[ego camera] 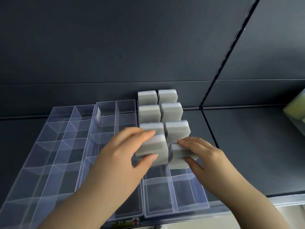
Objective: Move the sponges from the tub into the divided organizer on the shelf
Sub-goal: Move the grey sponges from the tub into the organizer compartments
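Observation:
A clear divided organizer (175, 210) stands on the dark shelf. Several grey sponges (171, 111) stand upright in its rear compartments, two per row. My left hand (125, 151) grips a grey sponge (155, 149) between thumb and fingers, over the left column's fourth row. My right hand (203, 152) holds another grey sponge (179, 156) from its right side, tilted, over the right column beside it. The organizer's two front compartments hold nothing. The tub is out of view.
Two more clear divided organizers (54, 151) lie to the left, one of them with a single grey sponge (98, 115) at its back. Yellow-green sponges (297, 113) show at the right edge. The dark shelf back wall (115, 47) rises behind.

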Demonstrator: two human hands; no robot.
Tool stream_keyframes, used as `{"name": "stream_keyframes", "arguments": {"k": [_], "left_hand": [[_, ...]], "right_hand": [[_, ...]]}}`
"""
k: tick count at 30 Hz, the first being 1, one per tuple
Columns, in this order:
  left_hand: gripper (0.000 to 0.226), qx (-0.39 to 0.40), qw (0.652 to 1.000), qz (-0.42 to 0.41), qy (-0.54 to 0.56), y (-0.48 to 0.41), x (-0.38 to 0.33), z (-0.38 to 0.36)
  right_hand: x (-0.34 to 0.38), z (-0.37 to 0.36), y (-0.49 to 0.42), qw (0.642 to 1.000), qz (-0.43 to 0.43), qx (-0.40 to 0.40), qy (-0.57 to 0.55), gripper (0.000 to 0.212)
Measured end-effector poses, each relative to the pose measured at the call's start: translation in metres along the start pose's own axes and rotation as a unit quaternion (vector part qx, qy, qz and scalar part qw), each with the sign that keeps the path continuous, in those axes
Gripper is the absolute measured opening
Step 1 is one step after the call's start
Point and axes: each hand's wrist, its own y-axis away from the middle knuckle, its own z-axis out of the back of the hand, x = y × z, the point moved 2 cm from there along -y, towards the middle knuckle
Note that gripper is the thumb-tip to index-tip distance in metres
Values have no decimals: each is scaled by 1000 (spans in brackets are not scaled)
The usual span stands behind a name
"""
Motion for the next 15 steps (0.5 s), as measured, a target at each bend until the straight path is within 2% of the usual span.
{"name": "stream_keyframes", "arguments": {"k": [3, 8, 15], "left_hand": [[42, -2, 1000, -4, -13, 3, 1, -4], [42, 37, 998, 41, -31, 10, 6, -16], [46, 87, 992, 62, -63, 14, 3, -40]], "right_hand": [[-1, 0, -1, 1000, 6, 8, -4, 44], [-4, 1, -1, 1000, 14, 25, -11, 42], [-6, 3, -4, 998, 39, 38, -16, 43]]}}
